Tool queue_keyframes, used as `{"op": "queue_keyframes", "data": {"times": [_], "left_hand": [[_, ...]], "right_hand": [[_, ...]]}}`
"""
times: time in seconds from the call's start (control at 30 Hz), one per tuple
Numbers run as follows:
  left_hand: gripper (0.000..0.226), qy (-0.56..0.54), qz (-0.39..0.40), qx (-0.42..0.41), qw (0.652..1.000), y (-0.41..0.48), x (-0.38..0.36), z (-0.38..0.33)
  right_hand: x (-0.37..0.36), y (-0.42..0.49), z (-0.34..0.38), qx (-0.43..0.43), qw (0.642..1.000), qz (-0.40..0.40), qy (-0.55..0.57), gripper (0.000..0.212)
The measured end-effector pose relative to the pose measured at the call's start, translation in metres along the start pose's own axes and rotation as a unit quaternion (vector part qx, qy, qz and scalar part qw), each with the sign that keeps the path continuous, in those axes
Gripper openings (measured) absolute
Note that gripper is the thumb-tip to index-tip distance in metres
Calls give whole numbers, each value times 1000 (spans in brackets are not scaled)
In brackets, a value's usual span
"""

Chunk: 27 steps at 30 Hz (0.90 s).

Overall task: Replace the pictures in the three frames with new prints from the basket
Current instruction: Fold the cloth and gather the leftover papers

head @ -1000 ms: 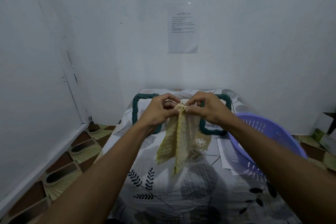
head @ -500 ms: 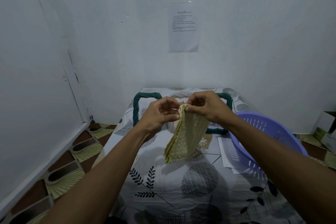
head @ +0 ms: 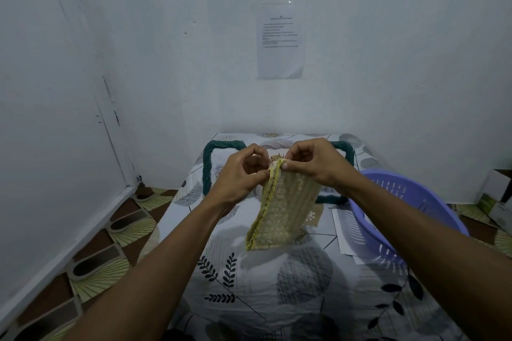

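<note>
Two things could go wrong from here, as I judge it. The yellow-green piece [head: 282, 210] looks thin and limp, with several layers showing along its left edge, so prying too hard at the top could tear or crease a layer. I also hold it only by that top edge while the rest hangs free above the bedspread [head: 249, 299], so a loose pinch could drop the lot or let the layers slide apart. My left hand [head: 238, 176], in the middle of the frame, has its fingers curled and pinches the left side of the top edge between thumb and fingertips. My right hand [head: 315, 165], just beside it, pinches the right side of that edge, thumb to the front and fingers bent behind. Neither hand holds anything else. Whether the piece is a frame's backing or a bundle of pictures I cannot tell. Behind my hands a green rope frame [head: 206, 171] lies flat on the bedspread. The purple basket [head: 432, 202] sits tilted at the right of the frame, well apart from my hands, with white sheets [head: 339, 227] under its near side; what is inside it I cannot see.
</note>
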<state>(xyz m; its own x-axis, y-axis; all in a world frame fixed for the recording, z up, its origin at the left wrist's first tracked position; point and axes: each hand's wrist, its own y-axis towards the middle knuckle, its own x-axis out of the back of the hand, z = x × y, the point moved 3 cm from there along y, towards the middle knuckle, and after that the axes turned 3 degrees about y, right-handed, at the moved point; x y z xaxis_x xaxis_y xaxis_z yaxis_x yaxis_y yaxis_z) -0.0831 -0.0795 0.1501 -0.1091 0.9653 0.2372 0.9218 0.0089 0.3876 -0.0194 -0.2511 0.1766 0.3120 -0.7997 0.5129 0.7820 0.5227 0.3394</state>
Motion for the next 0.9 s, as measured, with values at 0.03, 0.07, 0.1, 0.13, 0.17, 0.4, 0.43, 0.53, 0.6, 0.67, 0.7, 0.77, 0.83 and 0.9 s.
{"op": "queue_keyframes", "data": {"times": [0.03,0.07,0.1,0.13,0.17,0.4,0.43,0.53,0.6,0.67,0.7,0.77,0.83,0.9], "left_hand": [[14,7,-4,-2,1000,0,0,1],[13,11,-6,-5,1000,1,0,1],[11,13,-5,-8,1000,0,0,1],[12,14,-2,-11,1000,0,0,0],[14,12,0,-12,1000,0,0,0],[8,17,-22,1,1000,-1,2,2],[8,14,-24,5,1000,-1,2,2],[9,2,-26,26,999,-1,1,3],[10,-2,-29,38,999,-1,2,4],[10,-2,-32,44,998,-1,3,3],[9,-1,-35,47,998,0,3,3],[9,-4,-38,49,998,0,3,1],[9,-9,-34,48,998,0,4,1],[9,-11,-29,48,998,0,3,0]], "right_hand": [[0,0,-1,-3,1000,3,7,11],[-1,0,-1,-4,1000,8,14,10],[-1,0,-2,-4,1000,13,17,9],[-1,0,-2,-4,1000,17,19,9],[-1,0,-3,-5,1000,20,19,9],[-1,-1,-5,-10,999,36,21,6],[-2,-1,-5,-8,999,36,23,6],[-4,-1,-2,4,999,38,6,8],[-6,-1,0,13,999,40,-16,11],[-7,0,1,24,999,36,-28,12],[-7,0,2,26,999,32,-28,12],[-8,0,4,23,999,23,-21,12],[-10,1,4,18,1000,21,-15,11],[-12,1,4,16,1000,24,-11,13]]}}
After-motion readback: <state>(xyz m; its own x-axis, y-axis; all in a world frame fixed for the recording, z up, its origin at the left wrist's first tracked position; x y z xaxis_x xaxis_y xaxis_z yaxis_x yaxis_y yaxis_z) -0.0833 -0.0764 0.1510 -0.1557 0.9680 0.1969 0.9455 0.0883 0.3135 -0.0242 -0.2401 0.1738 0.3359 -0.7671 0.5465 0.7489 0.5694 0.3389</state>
